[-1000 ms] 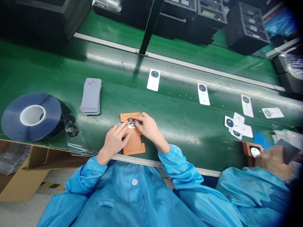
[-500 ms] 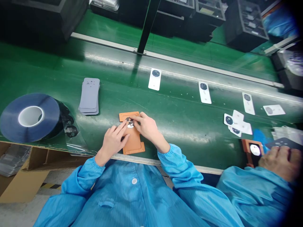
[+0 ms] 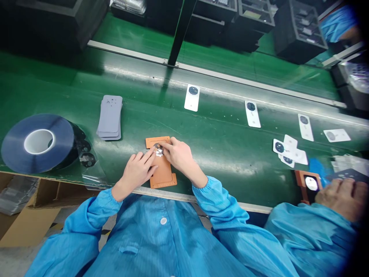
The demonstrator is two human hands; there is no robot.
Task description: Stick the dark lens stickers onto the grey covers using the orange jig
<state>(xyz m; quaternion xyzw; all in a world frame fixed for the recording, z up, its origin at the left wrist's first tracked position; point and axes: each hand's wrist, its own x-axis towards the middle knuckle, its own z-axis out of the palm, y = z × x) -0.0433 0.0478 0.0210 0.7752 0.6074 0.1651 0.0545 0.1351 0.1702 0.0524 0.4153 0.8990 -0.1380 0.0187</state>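
Observation:
An orange fixture plate [image 3: 161, 171] lies near the front edge of the green bench. On its upper part is a small round dark and silvery piece [image 3: 159, 150]. My left hand [image 3: 138, 169] reaches in from the left, its fingertips on the left side of the round piece and its thumb apart over the plate. From the right, my right hand [image 3: 179, 154] has its fingers drawn together at the top right of the piece. What, if anything, the right fingertips pinch is too small to make out.
Left are a film roll [image 3: 14, 142] and a stack of grey panels [image 3: 111, 115]. White cards [image 3: 191, 102] lie on the moving-looking green surface, back and right. Another person's hand [image 3: 340, 198] is beside a brown fixture [image 3: 301, 181]. Black trays [image 3: 300, 34] stand behind.
The white cards at the back have shifted slightly right. My left hand and forearm have moved a little left, and both hands remain at the round piece.

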